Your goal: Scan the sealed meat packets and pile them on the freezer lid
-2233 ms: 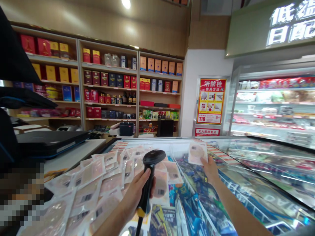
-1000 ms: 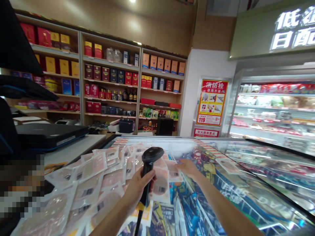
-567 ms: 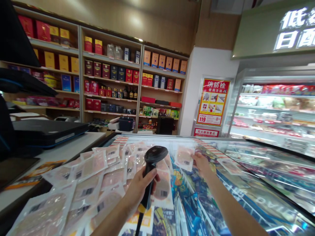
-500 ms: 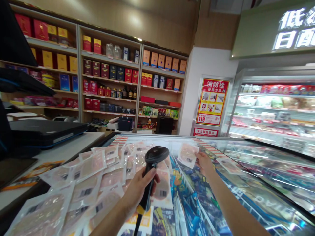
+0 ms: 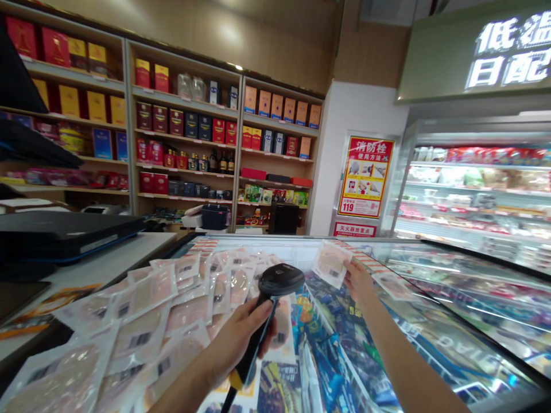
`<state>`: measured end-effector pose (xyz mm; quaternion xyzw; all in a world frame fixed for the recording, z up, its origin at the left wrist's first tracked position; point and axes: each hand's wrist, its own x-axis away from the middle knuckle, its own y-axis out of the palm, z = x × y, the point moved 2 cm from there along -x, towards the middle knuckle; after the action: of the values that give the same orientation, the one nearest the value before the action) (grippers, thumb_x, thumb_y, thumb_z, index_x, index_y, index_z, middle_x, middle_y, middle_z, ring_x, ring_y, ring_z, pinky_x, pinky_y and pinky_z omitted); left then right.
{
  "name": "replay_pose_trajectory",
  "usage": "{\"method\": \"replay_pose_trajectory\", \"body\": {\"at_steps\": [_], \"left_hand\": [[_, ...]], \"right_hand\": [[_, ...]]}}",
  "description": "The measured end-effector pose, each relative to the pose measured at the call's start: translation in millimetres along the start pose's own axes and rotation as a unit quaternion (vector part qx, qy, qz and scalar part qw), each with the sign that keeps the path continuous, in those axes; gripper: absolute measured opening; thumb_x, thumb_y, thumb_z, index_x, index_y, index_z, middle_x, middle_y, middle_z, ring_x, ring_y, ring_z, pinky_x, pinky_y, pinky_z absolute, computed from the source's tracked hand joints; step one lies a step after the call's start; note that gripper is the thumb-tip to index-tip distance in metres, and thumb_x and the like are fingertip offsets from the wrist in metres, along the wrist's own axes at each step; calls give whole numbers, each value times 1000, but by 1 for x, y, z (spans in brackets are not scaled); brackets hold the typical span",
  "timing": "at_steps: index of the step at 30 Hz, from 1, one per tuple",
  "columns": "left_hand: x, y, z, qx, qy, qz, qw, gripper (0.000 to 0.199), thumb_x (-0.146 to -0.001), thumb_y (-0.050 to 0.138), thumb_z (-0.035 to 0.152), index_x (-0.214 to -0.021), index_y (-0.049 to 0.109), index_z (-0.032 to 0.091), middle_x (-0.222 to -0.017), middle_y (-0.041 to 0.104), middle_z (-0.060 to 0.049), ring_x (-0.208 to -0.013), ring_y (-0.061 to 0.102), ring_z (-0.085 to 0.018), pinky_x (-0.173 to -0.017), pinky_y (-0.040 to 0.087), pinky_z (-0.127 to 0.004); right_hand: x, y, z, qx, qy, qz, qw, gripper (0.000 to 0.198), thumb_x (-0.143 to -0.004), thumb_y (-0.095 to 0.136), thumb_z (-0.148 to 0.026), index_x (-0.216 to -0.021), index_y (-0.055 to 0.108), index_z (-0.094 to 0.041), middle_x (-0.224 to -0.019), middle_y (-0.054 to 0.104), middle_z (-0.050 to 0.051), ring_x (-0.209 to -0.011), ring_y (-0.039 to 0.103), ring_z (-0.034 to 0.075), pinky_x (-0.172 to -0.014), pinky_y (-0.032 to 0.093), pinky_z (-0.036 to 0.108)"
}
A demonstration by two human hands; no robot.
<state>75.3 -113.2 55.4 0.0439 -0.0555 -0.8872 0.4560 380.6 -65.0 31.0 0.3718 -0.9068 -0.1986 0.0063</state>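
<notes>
Our left hand [image 5: 248, 334] grasps a scanner [image 5: 282, 279]; our right hand [image 5: 359, 279] pinches a packet [image 5: 330, 262] above the freezer [image 5: 279, 243]. We seem mid-scan; the next move likely calls for facing scanner and packet squarely.

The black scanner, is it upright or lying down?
Upright, leaning a little: the left hand grips the scanner, with its head on top and cord below.

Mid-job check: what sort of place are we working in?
Probably a supermarket or grocery shop: shelves of boxes, a lit display case of packages, and a glass-topped chest with bagged goods.
</notes>
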Motion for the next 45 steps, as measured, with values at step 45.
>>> {"method": "replay_pose_trajectory", "body": {"at_steps": [45], "left_hand": [[-2,-1,-3,-24,-40,5,999,35,-68,49,52,-67,48,17,-53,53,2,-37,41,-5,-39,30,-18]], "right_hand": [[-17,-2,17,125,-131,94,979,36,-48,58,-42,-69,62,-13,-54,60,2,-50,51,15,-48,40,27]]}}
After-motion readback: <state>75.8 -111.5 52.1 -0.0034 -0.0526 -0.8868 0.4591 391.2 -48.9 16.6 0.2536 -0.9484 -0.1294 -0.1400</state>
